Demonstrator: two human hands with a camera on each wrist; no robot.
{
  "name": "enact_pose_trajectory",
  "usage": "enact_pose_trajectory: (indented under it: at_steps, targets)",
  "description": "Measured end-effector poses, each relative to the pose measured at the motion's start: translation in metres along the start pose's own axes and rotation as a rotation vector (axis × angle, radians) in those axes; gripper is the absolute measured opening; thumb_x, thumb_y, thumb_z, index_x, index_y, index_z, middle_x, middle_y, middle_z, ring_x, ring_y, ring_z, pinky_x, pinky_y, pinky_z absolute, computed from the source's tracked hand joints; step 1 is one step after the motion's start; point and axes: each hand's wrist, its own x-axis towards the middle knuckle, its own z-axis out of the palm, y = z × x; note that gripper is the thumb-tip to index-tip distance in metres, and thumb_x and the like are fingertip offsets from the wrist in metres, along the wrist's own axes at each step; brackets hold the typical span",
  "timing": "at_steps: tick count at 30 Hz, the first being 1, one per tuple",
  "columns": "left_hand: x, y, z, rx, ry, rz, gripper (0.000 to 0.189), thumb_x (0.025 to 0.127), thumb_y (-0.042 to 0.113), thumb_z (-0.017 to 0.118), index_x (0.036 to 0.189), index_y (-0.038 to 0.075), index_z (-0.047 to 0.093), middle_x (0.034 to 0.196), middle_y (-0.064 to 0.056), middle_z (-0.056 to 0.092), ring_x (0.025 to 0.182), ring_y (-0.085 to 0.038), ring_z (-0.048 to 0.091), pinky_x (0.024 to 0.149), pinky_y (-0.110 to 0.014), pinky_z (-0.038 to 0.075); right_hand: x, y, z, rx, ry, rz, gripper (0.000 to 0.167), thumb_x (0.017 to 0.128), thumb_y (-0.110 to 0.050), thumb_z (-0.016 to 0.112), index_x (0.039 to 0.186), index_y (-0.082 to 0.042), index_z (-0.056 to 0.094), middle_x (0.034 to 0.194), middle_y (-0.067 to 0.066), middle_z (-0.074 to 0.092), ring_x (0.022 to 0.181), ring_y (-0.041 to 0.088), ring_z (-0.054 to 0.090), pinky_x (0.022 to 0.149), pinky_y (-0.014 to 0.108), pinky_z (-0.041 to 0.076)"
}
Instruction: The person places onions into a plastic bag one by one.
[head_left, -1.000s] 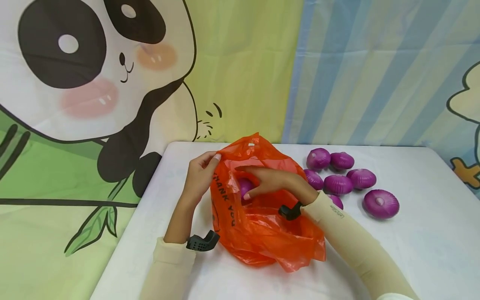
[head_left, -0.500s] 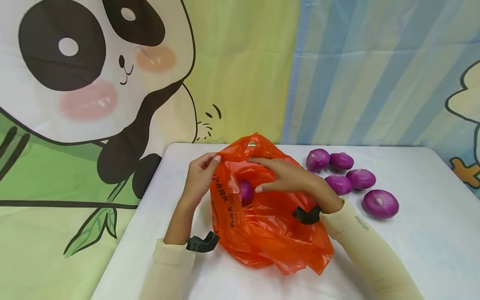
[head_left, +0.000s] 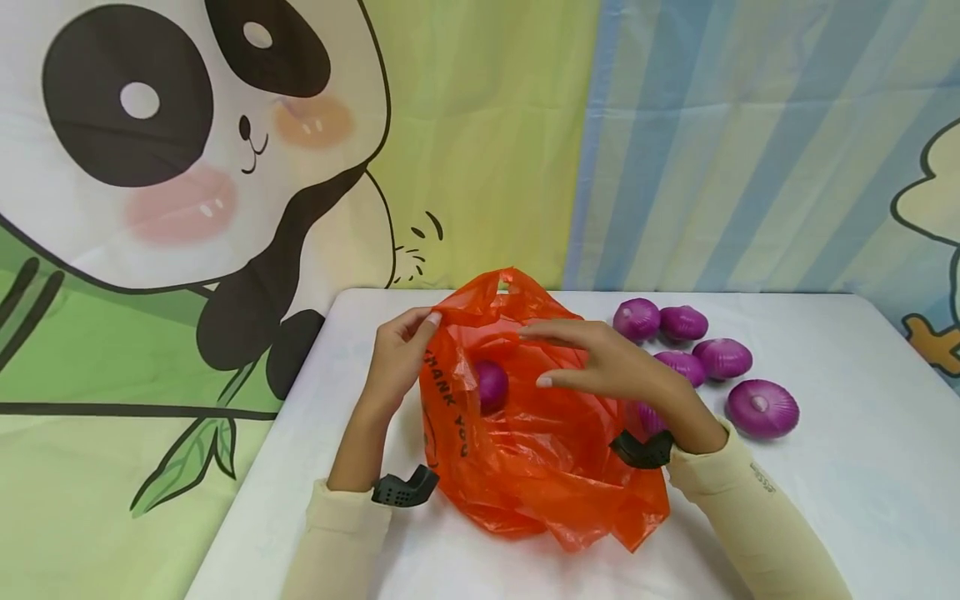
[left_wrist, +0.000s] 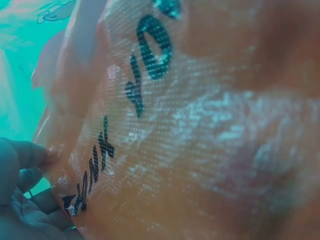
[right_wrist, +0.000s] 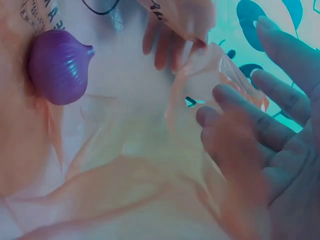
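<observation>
A red plastic bag [head_left: 555, 483] printed with THANK YOU lies on the table with its mouth spread. My left hand [head_left: 397, 354] pinches the bag's left edge between thumb and fingers; the left wrist view shows that thumb [left_wrist: 30, 154] at the plastic. Inside the bag sits one purple onion [head_left: 491, 386], its pointed tip visible in the right wrist view. Over the right part of the opening, my right hand [head_left: 618, 362] is spread with fingers parted and holds nothing. The onion [right_wrist: 60, 67] lies well away from those fingers [right_wrist: 260, 120].
To the right of the bag several purple onions [head_left: 722, 358] lie grouped, with another onion [head_left: 762, 408] nearer the front. One onion [head_left: 651, 417] is partly hidden by the right wrist. A printed panda curtain [head_left: 480, 142] hangs behind the white table [head_left: 847, 500].
My right hand has drawn back from the onion in the bag and moved right, fingers leaving it. The bag's right edge has shifted slightly right. My left hand stays in place.
</observation>
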Motion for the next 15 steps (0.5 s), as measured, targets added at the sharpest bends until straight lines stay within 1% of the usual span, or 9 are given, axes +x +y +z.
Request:
enact_pose_trajectory:
  at_steps: [3,7,9,12,15]
  targets:
    - [0.0,0.002,0.001,-0.01,-0.002,-0.005,0.029,0.099,0.024,0.059,0.109,0.0,0.07,0.089,-0.011,0.065,0.077,-0.019,0.059,0.069,-0.027,0.051,-0.01,0.0,-0.003,-0.023,0.045,-0.011,0.053,0.083,-0.017,0.079,0.132,-0.011,0.06,0.132,0.002,0.059,0.123,0.021,0.054,0.097,0.043,0.046]
    - [0.0,0.003,0.0,-0.012,-0.006,-0.008,0.03,0.099,0.025,0.058,0.111,0.0,0.069,0.09,-0.01,0.065,0.077,-0.018,0.06,0.069,-0.026,0.052,-0.022,0.0,-0.008,-0.023,0.081,0.01,0.051,0.083,-0.016,0.078,0.131,-0.015,0.062,0.131,-0.001,0.06,0.121,0.019,0.055,0.092,0.042,0.049]
    - [-0.001,0.004,-0.001,-0.009,-0.005,-0.011,0.031,0.099,0.026,0.058,0.112,0.0,0.068,0.091,-0.01,0.065,0.078,-0.018,0.06,0.071,-0.027,0.053,-0.028,0.0,-0.01,-0.009,0.094,0.019,0.051,0.083,-0.015,0.078,0.131,-0.017,0.062,0.129,-0.002,0.06,0.118,0.02,0.056,0.09,0.041,0.05]
    - [-0.002,0.003,-0.003,-0.01,0.005,-0.012,0.03,0.099,0.025,0.058,0.113,0.001,0.068,0.093,-0.011,0.065,0.079,-0.02,0.06,0.072,-0.027,0.053,-0.039,0.002,-0.015,0.028,0.113,0.027,0.052,0.082,-0.01,0.078,0.131,-0.017,0.062,0.129,0.0,0.061,0.116,0.021,0.057,0.089,0.04,0.05]
    - [-0.002,0.003,-0.003,-0.012,0.01,-0.008,0.03,0.099,0.024,0.057,0.113,0.0,0.068,0.093,-0.011,0.065,0.08,-0.02,0.06,0.073,-0.027,0.053,-0.053,0.005,-0.019,0.059,0.146,0.032,0.051,0.081,-0.002,0.078,0.128,-0.011,0.063,0.127,0.002,0.062,0.116,0.02,0.057,0.088,0.039,0.051]
